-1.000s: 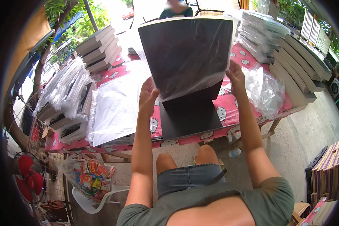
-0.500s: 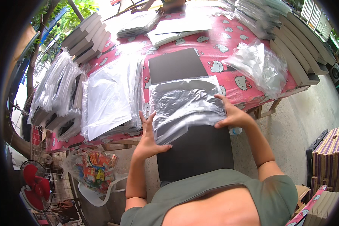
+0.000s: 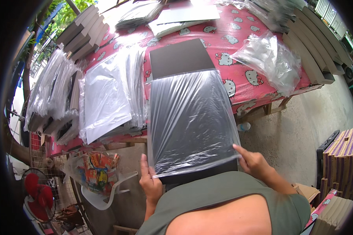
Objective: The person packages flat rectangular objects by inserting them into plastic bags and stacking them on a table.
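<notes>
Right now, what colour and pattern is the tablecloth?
The tablecloth is red with little white cartoon cats on it, best seen in the head view.

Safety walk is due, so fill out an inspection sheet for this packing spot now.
Surface: table under a red cartoon-print cloth, crowded.
Job's things: dark flat board mostly inside a clear plastic sleeve, its far end lying on the table edge, its near end at the person's lap.
Clutter: stack of clear sleeves to the left, crumpled plastic bags to the right, flat pale boxes along the edges.
Hands: left hand and right hand grip the sleeve's near corners.
Cables: nothing seen.
Surroundings: red fan, printed bag on a white chair, bottle on concrete floor.
</notes>
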### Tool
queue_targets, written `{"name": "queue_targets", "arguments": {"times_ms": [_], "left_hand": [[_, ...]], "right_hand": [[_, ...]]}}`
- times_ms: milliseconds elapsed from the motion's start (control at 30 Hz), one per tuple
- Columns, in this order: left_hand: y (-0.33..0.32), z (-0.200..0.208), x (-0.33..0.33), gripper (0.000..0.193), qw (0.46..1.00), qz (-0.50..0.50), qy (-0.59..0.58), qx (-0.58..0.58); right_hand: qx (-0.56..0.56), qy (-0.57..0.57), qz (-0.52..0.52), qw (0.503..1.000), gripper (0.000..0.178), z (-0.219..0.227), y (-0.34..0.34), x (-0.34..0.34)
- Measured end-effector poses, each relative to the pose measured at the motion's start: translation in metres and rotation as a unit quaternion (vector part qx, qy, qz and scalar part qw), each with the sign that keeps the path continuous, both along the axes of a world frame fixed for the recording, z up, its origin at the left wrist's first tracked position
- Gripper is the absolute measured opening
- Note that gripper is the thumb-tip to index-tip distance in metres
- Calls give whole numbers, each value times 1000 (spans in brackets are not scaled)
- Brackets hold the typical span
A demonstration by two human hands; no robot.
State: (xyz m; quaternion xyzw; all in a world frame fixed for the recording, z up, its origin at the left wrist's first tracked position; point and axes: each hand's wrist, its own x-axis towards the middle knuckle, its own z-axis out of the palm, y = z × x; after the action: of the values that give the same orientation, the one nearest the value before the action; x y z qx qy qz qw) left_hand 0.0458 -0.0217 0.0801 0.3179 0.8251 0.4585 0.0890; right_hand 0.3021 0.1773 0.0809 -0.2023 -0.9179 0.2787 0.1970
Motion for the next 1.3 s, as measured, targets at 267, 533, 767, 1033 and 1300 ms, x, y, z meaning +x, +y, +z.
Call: {"name": "queue_targets", "arguments": {"times_ms": [267,533,767,1033,1300], "left_hand": [[16,-42,15,22,910,126,-100,382],[59,5,-63,9,832,121,377,388],[31,46,-134,48,809,225,395,372],[31,-43,-199,50,886,174,390,-181],[88,-15,-175,44,895,264,347,93]], "right_hand": [[-577,163,-141,788,66,-20,8,23],[-662,164,-16,732,68,-14,-16,-85],[-631,141,100,756,60,30,7,-297],[-379,76,172,906,60,10,22,-310],[300,8,-592,748,42,6,281,-16]]}}
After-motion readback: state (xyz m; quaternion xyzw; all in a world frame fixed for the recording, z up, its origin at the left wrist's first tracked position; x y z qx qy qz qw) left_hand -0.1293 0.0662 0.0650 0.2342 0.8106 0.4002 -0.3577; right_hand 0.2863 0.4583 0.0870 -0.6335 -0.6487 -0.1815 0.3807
